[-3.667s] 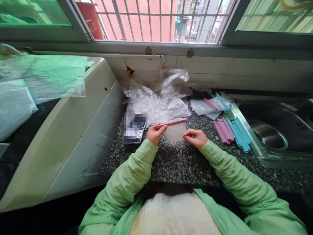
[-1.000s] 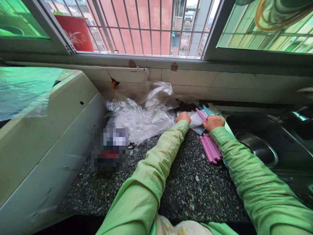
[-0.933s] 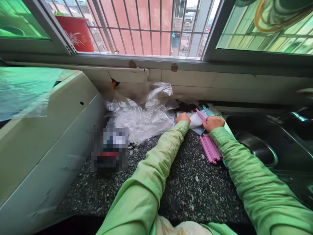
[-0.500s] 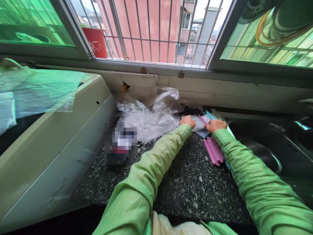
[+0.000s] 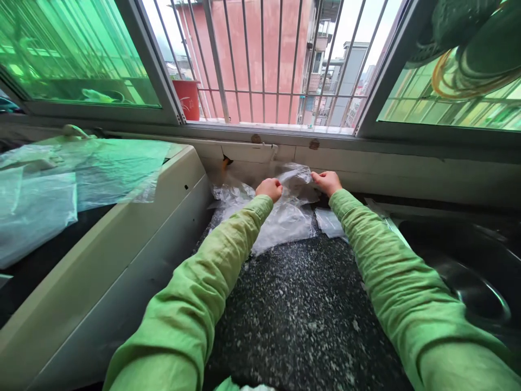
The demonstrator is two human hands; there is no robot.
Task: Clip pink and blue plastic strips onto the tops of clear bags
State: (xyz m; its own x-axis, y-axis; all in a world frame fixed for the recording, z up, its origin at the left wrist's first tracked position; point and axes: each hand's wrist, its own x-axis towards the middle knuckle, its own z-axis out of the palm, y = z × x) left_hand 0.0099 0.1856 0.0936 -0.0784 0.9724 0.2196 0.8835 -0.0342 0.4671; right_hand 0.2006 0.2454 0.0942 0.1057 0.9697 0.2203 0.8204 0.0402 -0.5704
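Note:
Toward the wall end of the speckled dark countertop lies a crumpled heap of clear plastic bags [image 5: 285, 220]. My left hand [image 5: 269, 189] is closed at the left side of a raised, see-through plastic bag [image 5: 296, 172]. Thumb and fingers of my right hand [image 5: 328, 182] pinch the right edge of this same bag. The raised film spans the gap between both hands, above the heap. Beneath my right wrist lies a flat clear packet [image 5: 330, 222], partly covered by the sleeve.
To the left stands a cream-coloured appliance side [image 5: 163, 217] with thin plastic sheets [image 5: 109, 163] draped over its top. A dark sink [image 5: 468, 271] is at the right. Behind the counter are a tiled wall and a barred window [image 5: 260, 65] with a red pot [image 5: 188, 100].
Both hands have left the flat packets and coloured sticks at the right and moved left to the plastic heap. The view has tilted up; the pink sticks are no longer in sight.

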